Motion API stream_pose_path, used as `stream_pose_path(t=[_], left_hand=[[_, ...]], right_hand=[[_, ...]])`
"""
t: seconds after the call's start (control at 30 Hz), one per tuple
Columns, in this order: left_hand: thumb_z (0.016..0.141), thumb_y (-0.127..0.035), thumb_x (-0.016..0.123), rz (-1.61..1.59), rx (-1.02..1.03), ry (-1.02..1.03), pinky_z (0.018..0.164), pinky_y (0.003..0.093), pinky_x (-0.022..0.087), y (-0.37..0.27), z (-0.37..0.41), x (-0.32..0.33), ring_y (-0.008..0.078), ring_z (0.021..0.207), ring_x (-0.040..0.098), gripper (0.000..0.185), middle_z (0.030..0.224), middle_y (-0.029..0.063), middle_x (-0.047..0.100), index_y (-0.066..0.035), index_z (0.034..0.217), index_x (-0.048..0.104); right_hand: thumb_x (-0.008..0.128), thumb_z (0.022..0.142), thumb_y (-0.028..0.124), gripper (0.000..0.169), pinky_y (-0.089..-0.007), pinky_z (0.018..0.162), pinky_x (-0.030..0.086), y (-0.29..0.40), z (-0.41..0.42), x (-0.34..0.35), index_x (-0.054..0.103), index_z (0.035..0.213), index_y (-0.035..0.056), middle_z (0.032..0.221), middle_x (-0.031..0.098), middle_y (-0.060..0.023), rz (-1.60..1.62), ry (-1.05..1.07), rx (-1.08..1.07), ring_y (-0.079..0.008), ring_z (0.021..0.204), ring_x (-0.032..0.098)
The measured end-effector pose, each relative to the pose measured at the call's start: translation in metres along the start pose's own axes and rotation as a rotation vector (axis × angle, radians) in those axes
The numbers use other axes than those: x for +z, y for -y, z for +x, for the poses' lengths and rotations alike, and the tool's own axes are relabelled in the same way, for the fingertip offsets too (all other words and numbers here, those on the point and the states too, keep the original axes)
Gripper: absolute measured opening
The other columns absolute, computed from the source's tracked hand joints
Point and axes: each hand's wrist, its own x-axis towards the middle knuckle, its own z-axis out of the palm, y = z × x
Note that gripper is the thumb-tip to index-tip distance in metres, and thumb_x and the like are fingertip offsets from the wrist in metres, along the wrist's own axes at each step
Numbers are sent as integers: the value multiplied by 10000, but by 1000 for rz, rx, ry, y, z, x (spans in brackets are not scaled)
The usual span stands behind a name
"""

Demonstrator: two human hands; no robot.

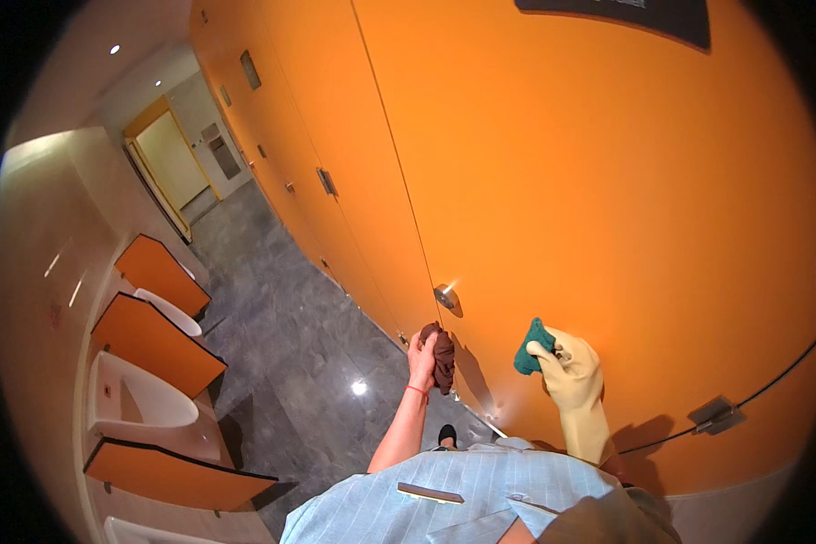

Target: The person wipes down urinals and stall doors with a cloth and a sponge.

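Note:
My bare left hand (423, 357) grips a bunched dark brown cloth (443, 360) near the lower part of an orange cubicle door panel (517, 170). A cream rubber glove covers my right hand (573, 364), which pinches a green scouring pad (534, 348) between thumb and fingers. The pad is close to the orange surface; whether it touches cannot be made out. Just above the brown cloth, a round metal door lock (445, 296) sits beside the panel's vertical seam.
Several white urinals (139, 398) line the left wall, parted by orange dividers (177, 472). Grey tiled floor (279, 353) runs towards a doorway (173, 163) at the far end. Metal hinges (717, 413) stick out from the panels. A dark sign (625, 17) bearing writing is mounted above.

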Motion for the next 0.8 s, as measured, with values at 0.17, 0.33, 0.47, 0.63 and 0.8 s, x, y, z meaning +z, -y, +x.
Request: stream_pose_path(t=[0.17, 0.33, 0.47, 0.63, 0.8], left_hand=[[1020, -186, 659, -34, 76, 22, 1011, 328, 509, -20, -27, 20, 187, 1180, 629, 414, 1302, 90, 659, -35, 1392, 557], [1021, -198, 625, -175, 137, 71, 1020, 326, 490, -59, -33, 48, 180, 1188, 604, 404, 1310, 76, 621, -34, 1378, 533], [1023, -183, 593, -199, 159, 65, 1000, 342, 505, -52, -27, 65, 194, 1158, 608, 369, 1283, 76, 610, -42, 1357, 528], [1006, -171, 626, -189, 14, 154, 991, 338, 509, -64, -30, 44, 191, 1139, 607, 405, 1274, 91, 610, -47, 1376, 520], [999, -157, 634, -222, -60, 149, 990, 344, 519, -58, -14, 13, 187, 1132, 625, 420, 1268, 88, 622, -40, 1384, 513]], right_hand=[[681, 973, 63, 140, -271, 650, 469, 18, 0, 19, 644, 944, -69, 764, 627, -56, 44, 96, 191, -107, 706, 567], [741, 951, 129, 261, -263, 669, 503, 15, -9, 38, 713, 1150, -37, 823, 704, -76, -4, 12, 251, -102, 733, 612], [741, 958, 158, 296, -279, 662, 509, 10, -10, 58, 707, 1196, -15, 867, 731, -116, -60, -47, 197, -119, 724, 622], [729, 956, 147, 334, -314, 668, 529, 3, 16, 94, 678, 1257, 10, 898, 724, -156, -302, 11, 151, -178, 715, 673], [674, 916, 166, 296, -437, 660, 524, -16, 55, 134, 646, 1207, 118, 798, 701, -150, -733, 117, -18, -358, 700, 674]])
